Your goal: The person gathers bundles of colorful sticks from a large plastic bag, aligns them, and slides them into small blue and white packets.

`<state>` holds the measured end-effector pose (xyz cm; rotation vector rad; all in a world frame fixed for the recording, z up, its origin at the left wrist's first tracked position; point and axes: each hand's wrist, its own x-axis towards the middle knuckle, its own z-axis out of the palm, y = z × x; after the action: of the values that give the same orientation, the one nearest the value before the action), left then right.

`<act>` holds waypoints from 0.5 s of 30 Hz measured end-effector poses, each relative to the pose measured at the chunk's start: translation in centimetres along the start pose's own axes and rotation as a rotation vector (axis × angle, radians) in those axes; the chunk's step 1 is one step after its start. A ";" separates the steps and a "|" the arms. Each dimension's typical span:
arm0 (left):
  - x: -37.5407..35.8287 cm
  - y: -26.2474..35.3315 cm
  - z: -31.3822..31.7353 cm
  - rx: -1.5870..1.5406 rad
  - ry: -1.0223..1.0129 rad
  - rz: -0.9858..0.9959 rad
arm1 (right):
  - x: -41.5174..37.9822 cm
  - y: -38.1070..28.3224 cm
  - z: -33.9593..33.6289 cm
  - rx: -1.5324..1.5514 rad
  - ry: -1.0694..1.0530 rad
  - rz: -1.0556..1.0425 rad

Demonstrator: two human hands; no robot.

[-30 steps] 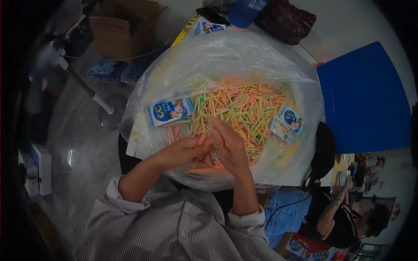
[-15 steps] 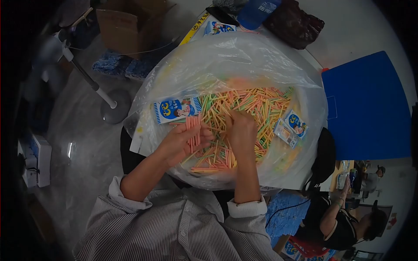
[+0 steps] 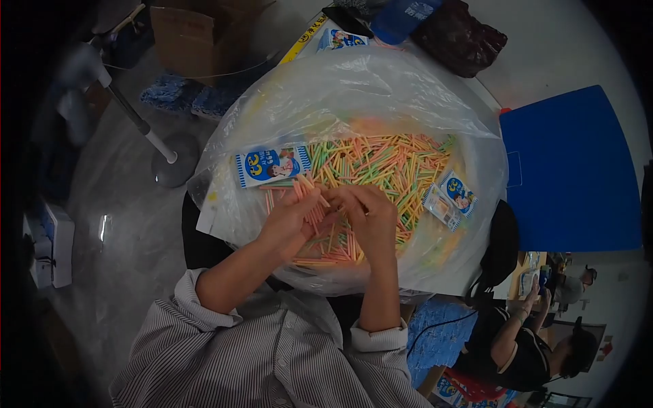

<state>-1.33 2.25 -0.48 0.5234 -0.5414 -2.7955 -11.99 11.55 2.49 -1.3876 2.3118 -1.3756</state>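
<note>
My left hand (image 3: 291, 216) is closed around a bundle of pink sticks (image 3: 311, 202) over the left part of a large clear plastic bag (image 3: 354, 81). Inside the bag lies a heap of pink, green and yellow sticks (image 3: 388, 163). Bent at the fingers, my right hand (image 3: 371, 214) meets the left hand at the bundle; what its fingertips pinch is too small to make out. A blue and white packet (image 3: 272, 165) rests just above my left hand. Two more small packets, one blue (image 3: 458, 192) and one partly clear (image 3: 441, 207), lie on the right side.
A blue panel (image 3: 571, 170) stands at the right. Behind the bag are a dark red plastic bag (image 3: 462, 37) and a blue item (image 3: 403, 19). A cardboard box (image 3: 183, 41) and a stand's round base (image 3: 177, 160) are at the left. Another person (image 3: 524, 350) sits at the lower right.
My right hand has moved left from the heap to my left hand. The bundle in my left hand has tilted. The view has shifted slightly.
</note>
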 end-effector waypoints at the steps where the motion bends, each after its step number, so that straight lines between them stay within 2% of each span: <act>1: -0.1 0.3 0.0 0.013 0.028 -0.006 | 0.5 0.3 -0.4 -0.133 0.005 0.010; 2: -0.1 0.5 -0.1 0.026 0.055 -0.013 | 1.0 0.5 -0.5 -0.267 0.012 0.020; 3: -0.1 0.6 -0.5 0.031 0.055 -0.014 | 1.4 0.6 -0.3 -0.265 0.016 0.021; 5: 0.0 0.5 -1.3 0.131 0.033 0.011 | 2.0 0.9 0.3 -0.565 -0.063 0.004; 9: -0.3 1.0 -1.1 0.128 0.074 0.005 | 3.0 1.7 0.5 -0.477 -0.079 0.056; 11: -0.2 1.3 -1.3 0.089 0.007 0.001 | 3.2 1.6 -0.2 -0.448 0.036 0.043; 12: -0.2 1.4 -1.2 0.085 0.011 0.006 | 3.2 1.7 -0.4 -0.447 0.030 0.039; 14: -0.1 1.6 -0.7 0.089 0.039 -0.005 | 2.9 2.1 -0.7 -0.157 0.155 0.064; 15: 0.2 1.5 -0.5 0.086 0.038 -0.006 | 2.7 1.6 -0.8 -0.160 0.154 0.064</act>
<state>-1.07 0.67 -0.34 0.5949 -0.6561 -2.7715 -15.00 10.33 2.65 -1.2765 2.5917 -1.3500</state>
